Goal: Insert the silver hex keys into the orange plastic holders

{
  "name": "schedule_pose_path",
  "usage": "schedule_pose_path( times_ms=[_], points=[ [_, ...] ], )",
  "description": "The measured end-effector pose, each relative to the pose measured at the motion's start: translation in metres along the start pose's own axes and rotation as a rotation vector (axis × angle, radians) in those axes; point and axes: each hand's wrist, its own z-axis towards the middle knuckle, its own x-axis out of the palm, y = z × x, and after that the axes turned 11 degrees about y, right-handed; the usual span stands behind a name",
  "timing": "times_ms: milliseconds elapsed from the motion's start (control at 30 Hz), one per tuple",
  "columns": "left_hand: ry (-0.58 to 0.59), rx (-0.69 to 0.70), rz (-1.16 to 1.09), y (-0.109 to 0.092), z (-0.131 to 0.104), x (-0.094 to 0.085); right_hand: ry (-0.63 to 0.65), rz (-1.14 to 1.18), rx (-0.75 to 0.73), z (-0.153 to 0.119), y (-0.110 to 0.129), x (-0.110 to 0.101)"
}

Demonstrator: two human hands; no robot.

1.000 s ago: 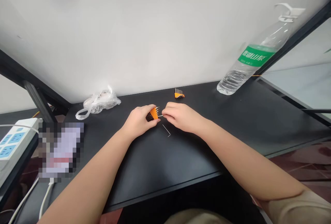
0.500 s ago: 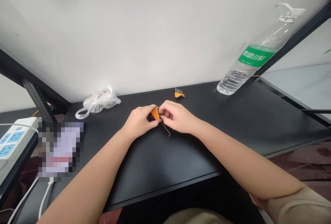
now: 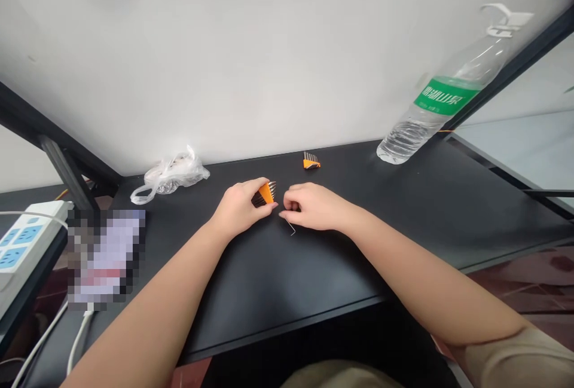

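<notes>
An orange holder [image 3: 266,193] with several dark metal rods through it is pinched between the thumb and fingers of my left hand [image 3: 240,205]; their tips stick out to the right. Just right of those tips, my right hand [image 3: 311,205] has its fingers curled and the thumb drawn in below them. Whatever it may hold is hidden. A thin L-shaped hex key [image 3: 291,228] lies on the black table beneath the right thumb, its upper end partly covered. Farther back stands a second orange holder [image 3: 311,164] with several upright grey rods.
The black table [image 3: 269,280] meets a white wall behind. A large water bottle [image 3: 442,98] stands at the back right. A clear plastic bag [image 3: 174,173] sits at the back left. A blurred-out phone-like object [image 3: 107,256], cables and a white power strip [image 3: 27,238] are at left.
My right hand has drawn back from the orange holder, slightly right and down, opening a gap that bares the rod tips. My left hand keeps its hold; the hex key stays in place.
</notes>
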Motion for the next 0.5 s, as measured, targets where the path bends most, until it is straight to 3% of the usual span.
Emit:
schedule_pose_path(
  times_ms=[67,167,300,500],
  points=[
    [-0.008,-0.013,0.006,0.0023,0.0002,0.0011,0.116,-0.071,0.046,-0.0036,0.0008,0.0011],
    [-0.012,-0.017,0.016,0.0041,0.0006,0.0025,0.161,-0.212,0.084,-0.0068,0.0026,0.0053],
    [-0.002,-0.005,0.017,0.0044,0.0009,0.0032,0.112,-0.285,0.107,-0.0067,0.0029,0.0064],
    [0.002,0.002,0.033,0.0024,0.001,0.002,-0.02,-0.114,0.045,-0.003,0.0038,-0.0024]
  ],
)
